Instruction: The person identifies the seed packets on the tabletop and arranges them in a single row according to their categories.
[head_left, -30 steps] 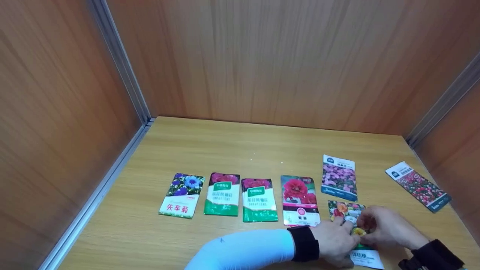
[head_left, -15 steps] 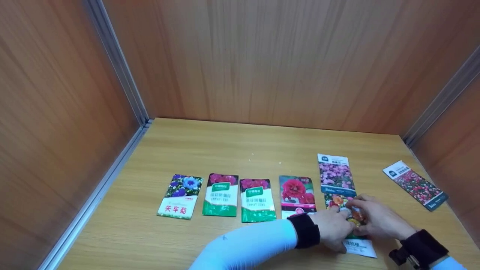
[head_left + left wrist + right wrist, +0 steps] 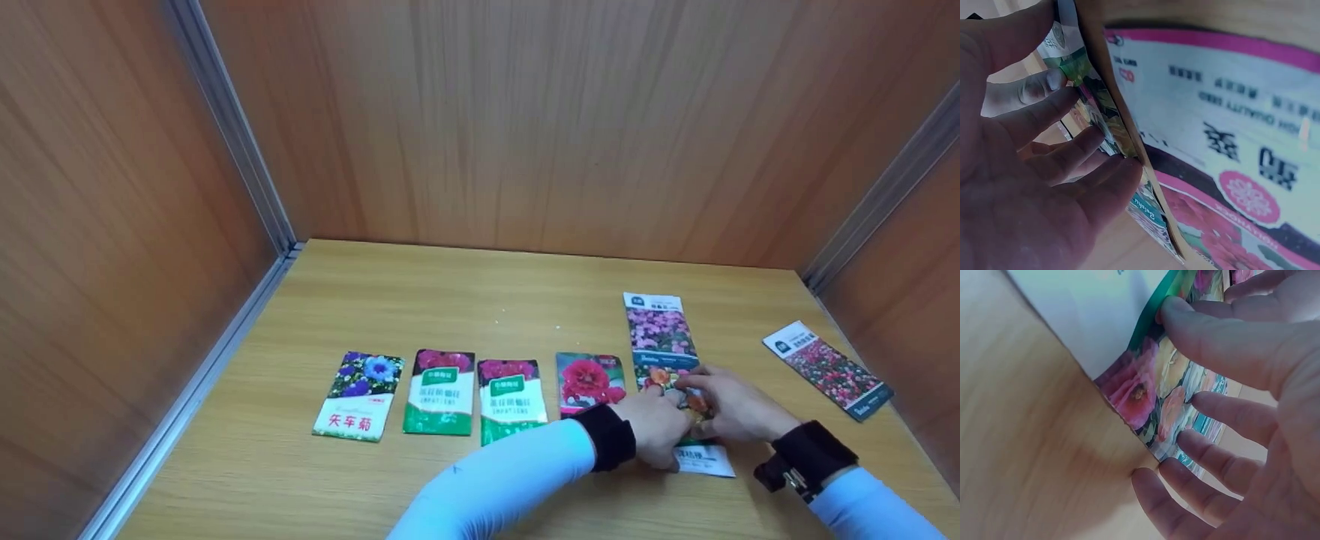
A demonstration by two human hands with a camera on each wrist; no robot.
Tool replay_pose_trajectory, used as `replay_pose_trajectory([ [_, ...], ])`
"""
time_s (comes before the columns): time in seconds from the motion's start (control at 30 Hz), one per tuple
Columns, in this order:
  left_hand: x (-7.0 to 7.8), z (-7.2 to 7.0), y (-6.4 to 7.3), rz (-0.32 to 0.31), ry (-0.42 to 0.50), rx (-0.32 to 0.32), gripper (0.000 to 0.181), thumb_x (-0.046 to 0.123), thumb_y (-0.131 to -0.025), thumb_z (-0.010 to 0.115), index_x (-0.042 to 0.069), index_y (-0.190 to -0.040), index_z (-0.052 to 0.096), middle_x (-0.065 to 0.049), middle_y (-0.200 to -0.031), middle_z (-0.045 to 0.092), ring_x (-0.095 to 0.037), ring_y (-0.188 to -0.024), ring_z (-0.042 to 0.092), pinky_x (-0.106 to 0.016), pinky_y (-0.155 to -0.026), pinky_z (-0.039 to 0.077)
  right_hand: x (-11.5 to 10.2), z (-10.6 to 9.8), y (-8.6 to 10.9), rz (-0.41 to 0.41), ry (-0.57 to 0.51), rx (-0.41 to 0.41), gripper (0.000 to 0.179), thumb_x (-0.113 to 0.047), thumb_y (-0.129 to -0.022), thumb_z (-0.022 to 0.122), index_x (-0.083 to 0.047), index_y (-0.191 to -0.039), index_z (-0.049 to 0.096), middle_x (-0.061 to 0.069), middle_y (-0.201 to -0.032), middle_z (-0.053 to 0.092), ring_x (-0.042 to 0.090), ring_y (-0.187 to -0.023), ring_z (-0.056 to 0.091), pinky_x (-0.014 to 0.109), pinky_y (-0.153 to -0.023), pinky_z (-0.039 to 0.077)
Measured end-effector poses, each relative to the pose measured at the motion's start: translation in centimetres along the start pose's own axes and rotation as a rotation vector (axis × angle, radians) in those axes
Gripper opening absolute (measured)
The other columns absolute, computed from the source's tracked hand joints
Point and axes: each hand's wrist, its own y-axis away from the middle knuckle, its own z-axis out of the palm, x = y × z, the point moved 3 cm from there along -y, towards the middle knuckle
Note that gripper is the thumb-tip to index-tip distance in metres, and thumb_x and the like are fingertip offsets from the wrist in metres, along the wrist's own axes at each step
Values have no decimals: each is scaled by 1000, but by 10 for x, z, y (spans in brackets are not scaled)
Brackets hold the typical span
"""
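A seed packet with mixed flowers and a white lower end (image 3: pixel 705 460) lies flat on the table under both hands. My left hand (image 3: pixel 654 426) rests its fingertips on the packet's left side; in the left wrist view its fingers (image 3: pixel 1061 163) stretch out onto it. From the right, my right hand (image 3: pixel 739 405) touches the same packet with spread fingertips, the thumb (image 3: pixel 1213 343) by its green band. Just beyond, its top edge meets a pink-flower seed packet (image 3: pixel 661 330) with a teal band. The red-flower seed packet (image 3: pixel 591 381) lies left of my left hand, partly covered by the wrist.
To the left, a blue-flower packet (image 3: pixel 360 395) and two green-and-white packets (image 3: pixel 439 391) lie in a row. Another slim packet (image 3: pixel 829 370) lies slanted near the right wall. Wooden panels (image 3: pixel 555 135) enclose the table (image 3: pixel 420 292) at the back and sides.
Both hands have slid the mixed-flower packet away from the body and slightly left. The gap to the pink-flower packet has closed, and that packet has shifted the same way.
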Motion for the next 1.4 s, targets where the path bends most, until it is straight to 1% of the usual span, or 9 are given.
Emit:
replay_pose_trajectory([
  [0.2,-3,-1,3,-18,-9,29,64,62,-90,77,41,-148,59,14,-157,43,-13,-137,43,-32,-113,45,-1,-1,-6,-34,-19,14,65,-9,-81,87,-17,-142,67,30,-156,44,55,-138,44,78,-105,39],
  [0.57,-5,-5,5,-41,40,45,68,62,-89,79,44,-151,55,12,-158,43,-13,-138,42,-33,-115,43,-2,-5,-7,1,-32,5,63,-16,-80,90,-18,-139,69,30,-157,42,55,-137,44,77,-104,40],
  [0.7,-7,-4,8,-53,81,85,69,62,-87,81,43,-149,55,10,-156,45,-13,-138,44,-34,-111,47,-8,-9,-6,-9,-35,9,65,-17,-80,90,-14,-141,67,32,-153,46,49,-123,54,69,-96,49],
  [0.83,-15,-7,15,-60,135,146,70,62,-87,81,41,-148,53,9,-148,51,-11,-132,50,-31,-105,51,-15,-20,-4,-40,-21,92,62,-19,-84,87,-4,-140,65,32,-142,56,49,-116,60,63,-90,53],
  [0.97,-31,-14,23,-63,210,192,84,56,-91,79,38,-162,38,8,-153,50,-10,-134,52,-29,-106,51,-21,-32,-8,-20,-43,202,61,-27,-91,83,1,-141,62,29,-133,65,49,-118,62,61,-91,55],
  [1.07,-45,-19,32,-72,263,218,89,55,-93,78,35,-166,31,6,-157,49,-10,-137,53,-31,-109,50,-21,-43,-15,9,-63,285,62,-34,-95,80,3,-140,61,29,-126,68,45,-110,65,56,-86,57],
  [1.17,-56,-22,40,-86,279,240,88,56,-93,77,32,-166,34,4,-157,50,-12,-138,54,-33,-110,50,-16,-55,-25,73,-83,341,69,-44,-97,76,5,-141,58,31,-123,67,45,-105,66,54,-82,57],
  [1.27,-65,-21,48,-119,270,257,84,55,-93,78,32,-163,38,4,-157,50,-14,-138,54,-34,-111,50,-8,-64,-38,171,-110,355,77,-50,-98,72,8,-146,51,34,-126,64,48,-107,65,54,-83,56],
  [1.4,-74,-17,56,-148,231,279,79,52,-93,78,30,-161,44,4,-151,55,-12,-130,57,-31,-107,51,-1,-65,-58,285,-160,363,83,-54,-98,69,9,-148,47,35,-129,61,50,-113,61,56,-88,55],
])
